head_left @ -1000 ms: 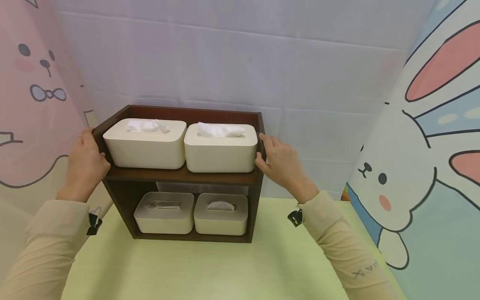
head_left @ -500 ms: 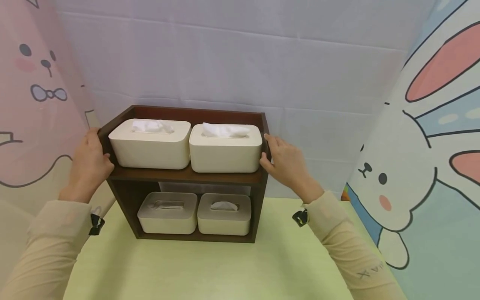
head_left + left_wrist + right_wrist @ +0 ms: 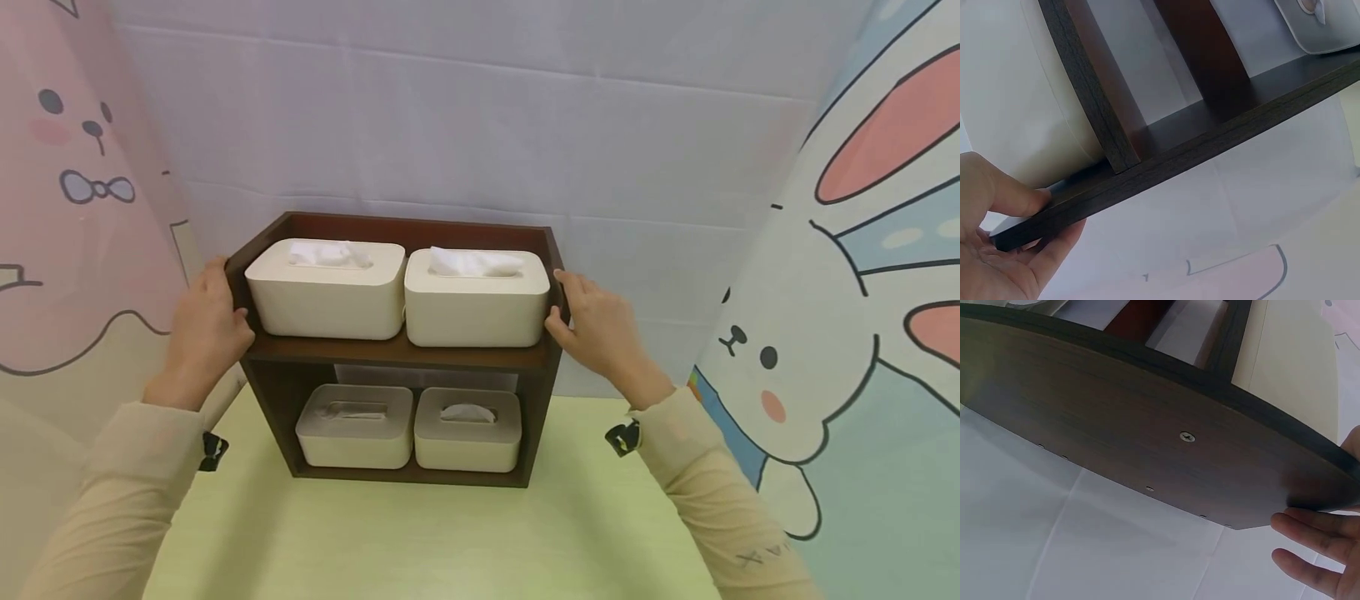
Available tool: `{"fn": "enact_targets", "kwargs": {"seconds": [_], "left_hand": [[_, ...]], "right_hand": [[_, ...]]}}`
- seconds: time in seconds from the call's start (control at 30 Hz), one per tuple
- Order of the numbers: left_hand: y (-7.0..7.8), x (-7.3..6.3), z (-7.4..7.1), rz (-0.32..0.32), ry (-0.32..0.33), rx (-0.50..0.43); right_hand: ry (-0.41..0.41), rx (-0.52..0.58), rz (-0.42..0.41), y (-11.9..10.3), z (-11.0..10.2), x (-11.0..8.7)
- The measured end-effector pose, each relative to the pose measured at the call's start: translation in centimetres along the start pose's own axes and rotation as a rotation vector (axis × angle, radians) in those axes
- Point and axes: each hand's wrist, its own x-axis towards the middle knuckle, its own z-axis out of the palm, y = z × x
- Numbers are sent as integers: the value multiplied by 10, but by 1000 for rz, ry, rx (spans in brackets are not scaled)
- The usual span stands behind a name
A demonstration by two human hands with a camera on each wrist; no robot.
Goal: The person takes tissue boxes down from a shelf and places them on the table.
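A dark brown two-tier shelf [image 3: 405, 354] stands on the light green table. My left hand [image 3: 206, 333] grips the upper part of its left side panel, thumb inside and fingers outside, as the left wrist view [image 3: 1007, 231] shows. On the opposite panel, my right hand [image 3: 600, 329] holds the upper edge, its thumb at the front and fingers along the outer face. Two cream tissue boxes, left [image 3: 326, 304] and right [image 3: 476, 308], fill the top tier, white tissue showing. Below sit two more tissue boxes, left [image 3: 355, 442] and right [image 3: 467, 446], with greyish lids.
The green tabletop [image 3: 405, 542] extends in front of the shelf and to both sides. Behind hangs a white cloth backdrop [image 3: 465, 125]. A pink cartoon panel [image 3: 82, 250] borders the left, and a rabbit-print panel [image 3: 840, 350] the right.
The shelf and its tissue boxes have slid to the right across the table. Both hands have moved along with it, keeping their hold on the side panels.
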Motion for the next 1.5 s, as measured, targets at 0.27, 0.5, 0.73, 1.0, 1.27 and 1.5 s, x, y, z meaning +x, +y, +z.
{"fn": "enact_targets", "kwargs": {"seconds": [0.27, 0.5, 0.73, 1.0, 1.27, 1.5], "left_hand": [[12, -1, 7, 28, -7, -16], [21, -4, 10, 60, 14, -14], [28, -8, 15, 109, 50, -22], [35, -9, 18, 140, 59, -24], [31, -6, 20, 157, 64, -38], [25, -2, 21, 199, 16, -55]], "right_hand": [[-5, 6, 5, 14, -8, -7], [-37, 13, 12, 23, -13, -11], [-40, 23, 20, 34, -16, -16], [-10, 62, 10, 42, -18, -18], [-12, 97, 26, 43, -18, -18], [7, 129, 33, 44, -15, -20]]}}
